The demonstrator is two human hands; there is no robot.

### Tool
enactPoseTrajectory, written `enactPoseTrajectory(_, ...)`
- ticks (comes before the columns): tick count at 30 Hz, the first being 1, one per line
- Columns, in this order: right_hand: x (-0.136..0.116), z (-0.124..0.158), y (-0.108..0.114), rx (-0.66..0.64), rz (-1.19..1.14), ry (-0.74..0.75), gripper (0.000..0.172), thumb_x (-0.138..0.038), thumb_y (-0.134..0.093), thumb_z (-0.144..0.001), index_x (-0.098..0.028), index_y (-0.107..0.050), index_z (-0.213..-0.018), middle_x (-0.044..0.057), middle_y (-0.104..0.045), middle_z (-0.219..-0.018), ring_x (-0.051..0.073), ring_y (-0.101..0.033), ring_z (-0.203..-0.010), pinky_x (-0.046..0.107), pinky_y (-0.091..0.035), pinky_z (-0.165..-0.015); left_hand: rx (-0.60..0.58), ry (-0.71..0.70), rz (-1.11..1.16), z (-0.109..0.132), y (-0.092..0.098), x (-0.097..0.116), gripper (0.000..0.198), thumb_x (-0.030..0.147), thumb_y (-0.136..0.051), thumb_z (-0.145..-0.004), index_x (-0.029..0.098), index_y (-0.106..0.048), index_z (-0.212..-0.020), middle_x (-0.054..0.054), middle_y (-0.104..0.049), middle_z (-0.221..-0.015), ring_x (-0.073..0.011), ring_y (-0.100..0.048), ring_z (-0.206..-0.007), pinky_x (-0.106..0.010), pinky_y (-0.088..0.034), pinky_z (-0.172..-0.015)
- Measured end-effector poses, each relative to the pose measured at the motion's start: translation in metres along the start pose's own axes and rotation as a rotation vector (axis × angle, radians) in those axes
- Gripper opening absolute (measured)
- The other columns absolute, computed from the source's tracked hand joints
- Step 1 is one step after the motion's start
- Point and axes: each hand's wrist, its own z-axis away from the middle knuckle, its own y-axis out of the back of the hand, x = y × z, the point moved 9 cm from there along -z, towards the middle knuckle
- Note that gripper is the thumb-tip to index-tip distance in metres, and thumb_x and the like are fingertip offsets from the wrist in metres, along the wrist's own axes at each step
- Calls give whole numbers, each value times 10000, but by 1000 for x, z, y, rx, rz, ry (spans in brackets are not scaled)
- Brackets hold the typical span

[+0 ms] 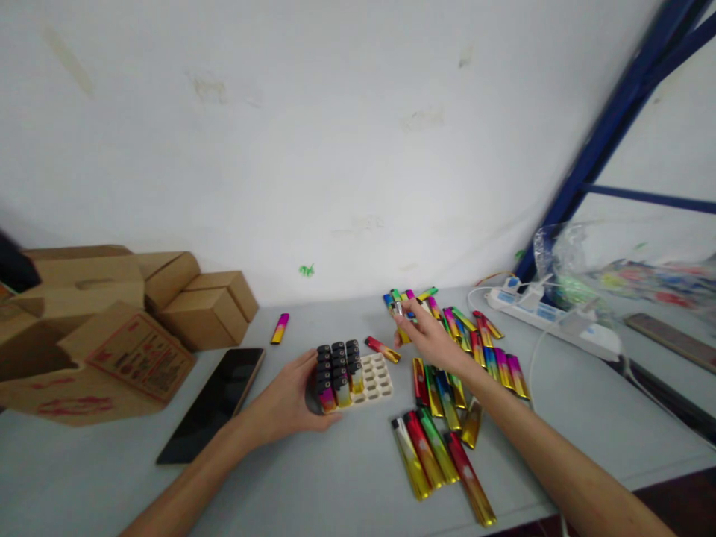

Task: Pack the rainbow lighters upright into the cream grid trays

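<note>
A cream tray with rows of holes [377, 379] lies on the table. Several lighters [341, 391] stand upright in its left part, black tops up, while holes at the right are bare. My left hand [291, 395] grips the tray's left end, thumb in front and fingers behind. Beyond the tray's right side, my right hand [424, 334] is closed on a lighter [403, 335] with a gold lower end; the fingers partly hide it. One red-and-gold lighter [383, 349] lies between tray and right hand. Many loose shiny lighters [444, 399] are spread under and around my right forearm.
Cardboard boxes [206, 313] stand at the left, beside a dark tablet-like device [215, 403]. A lone purple-and-yellow lighter [280, 328] lies near the wall. At the right are a white power strip [553, 322] with cables, a plastic bag [643, 280] and a blue metal frame [593, 149].
</note>
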Motion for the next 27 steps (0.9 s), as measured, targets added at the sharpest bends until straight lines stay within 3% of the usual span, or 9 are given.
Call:
enactPoseTrajectory(5, -5, 2, -14, 7, -136, -34, 451, -694, -472, -1036, -243, -502, -1030, -66, -475, -717, 129, -459, -592, 261, -381, -548, 44, 2, -17, 1, -4, -3, 591, 321, -869, -657, 217, -655, -1198, -107, -717, -1206, -350, -700, -1129, -475, -603, -1002)
enactPoseTrajectory(8, -9, 6, -11, 71, -8, -56, 498, -686, -493, -1024, -224, -517, -838, -58, -414, -671, 130, -417, -599, 278, -327, -553, 53, 3, -5, 1, -5, -2, 597, 307, -865, -667, 211, -650, -1216, -108, -714, -1210, -347, -698, -1130, -478, -599, -1010)
enactPoseTrajectory(11, -15, 10, -3, 176, 90, -62, 567, -682, -533, -989, -236, -399, -664, -56, -353, -619, 126, -364, -593, 295, -280, -575, 52, 18, 16, 1, -3, 0, 595, 309, -860, -670, 205, -658, -1219, -96, -716, -1198, -335, -704, -1116, -467, -601, -1011)
enactPoseTrajectory(19, -14, 16, -3, 226, 12, -99, 429, -518, -513, -934, -249, -382, -626, -49, -372, -591, 128, -354, -563, 304, -269, -578, 37, 13, 2, 0, -1, 2, 623, 337, -876, -669, 205, -670, -1242, -84, -723, -1200, -320, -708, -1125, -430, -593, -1023)
enactPoseTrajectory(27, -17, 18, -1, 221, -25, -32, 465, -559, -530, -1008, -243, -401, -691, -57, -368, -633, 126, -354, -587, 294, -313, -585, 36, -1, -33, 1, 0, 0, 607, 386, -877, -691, 204, -685, -1238, -90, -732, -1226, -316, -714, -1131, -421, -589, -1044)
